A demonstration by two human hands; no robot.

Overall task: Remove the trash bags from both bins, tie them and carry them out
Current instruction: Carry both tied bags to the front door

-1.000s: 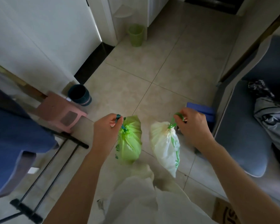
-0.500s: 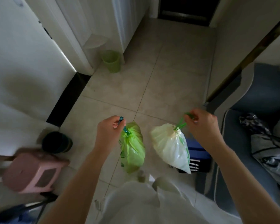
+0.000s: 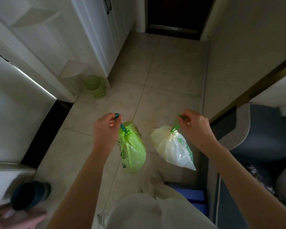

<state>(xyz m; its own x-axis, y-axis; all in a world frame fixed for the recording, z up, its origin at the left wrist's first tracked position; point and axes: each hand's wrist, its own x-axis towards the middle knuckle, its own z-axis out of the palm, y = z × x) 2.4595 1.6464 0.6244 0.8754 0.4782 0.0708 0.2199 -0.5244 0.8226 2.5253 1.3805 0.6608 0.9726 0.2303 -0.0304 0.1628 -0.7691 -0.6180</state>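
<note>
Above the pale tiled floor [image 3: 172, 66], two tied trash bags hang side by side but apart, one from each hand. Left hand [image 3: 104, 128] is clenched on a blue drawstring whose loop pokes out above the fingers; from it hangs the green bag [image 3: 132, 151], translucent lime plastic gathered tight at the neck, with darker green print down one side and a rounded, bulging bottom. Right hand [image 3: 195, 124] is pinched shut on a green drawstring, carrying the white bag [image 3: 172, 149], milky and faintly yellowish near the cinched neck, with green print on its right side and a bottom corner tapering to a point. Further off, a light green bin [image 3: 96, 86] stands by the white cabinet [image 3: 96, 30], and a dark bin [image 3: 30, 195], blurred, sits at lower left
</note>
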